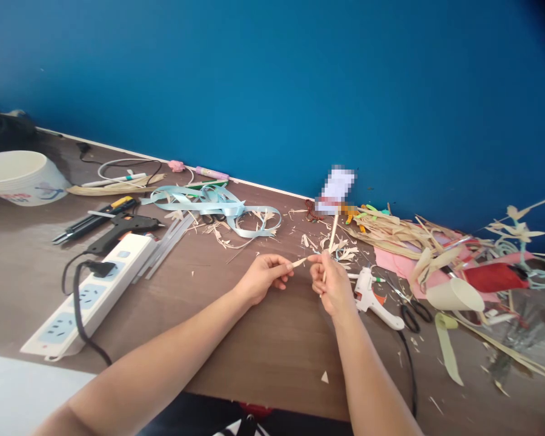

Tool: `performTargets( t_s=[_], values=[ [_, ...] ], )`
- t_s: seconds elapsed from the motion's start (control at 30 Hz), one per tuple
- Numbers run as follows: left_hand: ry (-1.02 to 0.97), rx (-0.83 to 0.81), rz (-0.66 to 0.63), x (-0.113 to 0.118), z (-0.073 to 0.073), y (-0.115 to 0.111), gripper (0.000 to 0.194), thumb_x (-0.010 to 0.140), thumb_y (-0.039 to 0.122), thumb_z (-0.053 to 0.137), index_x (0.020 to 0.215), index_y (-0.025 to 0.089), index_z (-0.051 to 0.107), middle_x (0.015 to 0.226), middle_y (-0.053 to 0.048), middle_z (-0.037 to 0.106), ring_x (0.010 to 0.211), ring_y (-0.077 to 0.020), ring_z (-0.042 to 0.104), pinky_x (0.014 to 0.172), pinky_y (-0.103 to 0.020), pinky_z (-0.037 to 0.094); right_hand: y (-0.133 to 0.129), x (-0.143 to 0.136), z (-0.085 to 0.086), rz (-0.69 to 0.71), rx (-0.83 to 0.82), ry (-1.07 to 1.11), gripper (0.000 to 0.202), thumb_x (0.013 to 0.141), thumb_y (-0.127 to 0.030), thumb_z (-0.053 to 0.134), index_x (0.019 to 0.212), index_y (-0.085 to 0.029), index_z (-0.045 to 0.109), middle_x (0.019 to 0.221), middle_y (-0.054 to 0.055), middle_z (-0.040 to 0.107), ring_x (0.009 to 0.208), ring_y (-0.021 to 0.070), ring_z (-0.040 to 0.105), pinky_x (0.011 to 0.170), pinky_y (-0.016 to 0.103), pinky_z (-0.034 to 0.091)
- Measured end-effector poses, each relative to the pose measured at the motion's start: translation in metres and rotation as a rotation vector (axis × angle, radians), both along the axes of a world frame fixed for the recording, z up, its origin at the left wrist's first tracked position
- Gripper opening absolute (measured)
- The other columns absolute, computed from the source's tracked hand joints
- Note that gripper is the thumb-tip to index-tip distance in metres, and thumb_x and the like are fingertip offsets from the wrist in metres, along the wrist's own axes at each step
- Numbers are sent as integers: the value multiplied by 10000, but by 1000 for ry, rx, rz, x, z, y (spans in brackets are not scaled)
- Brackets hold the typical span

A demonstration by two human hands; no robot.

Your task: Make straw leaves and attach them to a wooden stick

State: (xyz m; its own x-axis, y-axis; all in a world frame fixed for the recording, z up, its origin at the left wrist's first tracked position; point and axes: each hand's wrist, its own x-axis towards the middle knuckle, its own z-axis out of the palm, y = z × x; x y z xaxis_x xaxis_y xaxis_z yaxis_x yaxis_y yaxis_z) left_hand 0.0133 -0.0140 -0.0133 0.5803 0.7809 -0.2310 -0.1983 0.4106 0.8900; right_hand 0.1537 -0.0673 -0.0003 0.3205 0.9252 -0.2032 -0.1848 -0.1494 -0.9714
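Note:
Over the middle of the table, my left hand [269, 276] pinches a small, pale, pointed strip of husk [298, 263] between thumb and fingers. Its far tip reaches the fingers of my right hand [332, 283]; whether they touch it I cannot tell. That hand is closed around a thin pale stick [333, 231], which points up and away from me. Husk scraps [311, 242] lie scattered behind both hands. Just right of my right hand rests a white glue gun [373, 297], with scissors [411, 306] beside it.
At left lie a power strip [88, 303], a dark glue gun [125, 229], clear glue sticks [170, 245] and a utility knife [93, 219]. Stacked white bowls [22, 175] stand behind. Blue ribbon [200, 197] lies near the wall [254, 91]. Husks [404, 230] pile up at right.

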Motion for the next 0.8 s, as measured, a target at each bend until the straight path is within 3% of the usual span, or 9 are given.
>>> performTargets(
  t_s=[0.17,0.27,0.63,0.8],
  values=[
    [6,68,69,0,-1,1,228,605,317,659,650,106,584,595,0,550,484,-48,465,426,-160,417,-4,-8,-3,204,41,-534,341,780,-497,412,672,-185,500,525,-45,421,452,82,351,432,201,292],
    [29,101,65,0,-3,1,230,618,317,651,650,102,578,569,8,537,462,-43,461,427,-157,414,-5,-16,-4,212,89,-670,334,808,-448,389,638,-183,503,553,-26,452,516,102,399,503,215,326],
    [59,180,12,-1,-3,-2,241,650,338,623,668,105,565,592,-5,566,479,-59,494,439,-171,417,-3,-20,-8,164,-11,-300,421,768,-484,450,501,-159,459,368,-73,286,349,47,241,357,195,166],
    [-9,228,-19,-2,-3,-1,226,659,331,621,688,112,572,613,-6,568,515,-71,505,454,-179,432,-4,-20,-2,213,-124,18,428,731,-501,495,475,-160,454,308,-99,242,279,24,159,315,181,116]
  ],
)
